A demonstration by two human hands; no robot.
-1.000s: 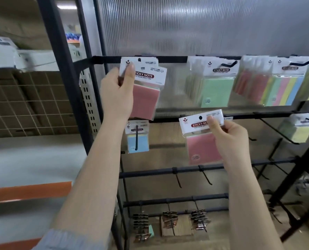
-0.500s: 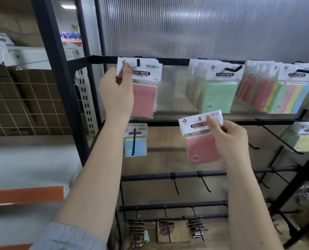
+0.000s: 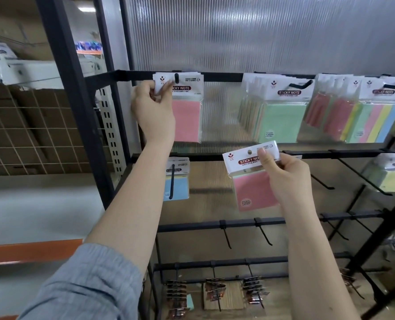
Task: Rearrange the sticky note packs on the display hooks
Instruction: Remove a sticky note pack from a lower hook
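Observation:
A pink sticky note pack (image 3: 187, 112) hangs on the top-left hook (image 3: 176, 78) of the black display rack, the hook passing through its white header. My left hand (image 3: 153, 109) pinches that header's left corner. My right hand (image 3: 286, 179) grips a second pink sticky note pack (image 3: 252, 181) by its header, held free in front of the second rail. Green packs (image 3: 282, 118) and multicolour packs (image 3: 374, 121) hang on the top rail to the right. A blue pack (image 3: 177, 181) hangs on the second rail below my left hand.
Bare black hooks (image 3: 263, 232) stick out from the lower rails. A yellow-green pack (image 3: 392, 176) hangs at the far right. Small carded items (image 3: 254, 292) hang on the bottom rail. A black upright post (image 3: 76, 107) stands left of the rack, with wire mesh and cartons behind.
The pack in my left hand has gone onto the top-left hook and now hangs straight. My left fingers have slid to its header corner. My right hand holds its pack about where it was.

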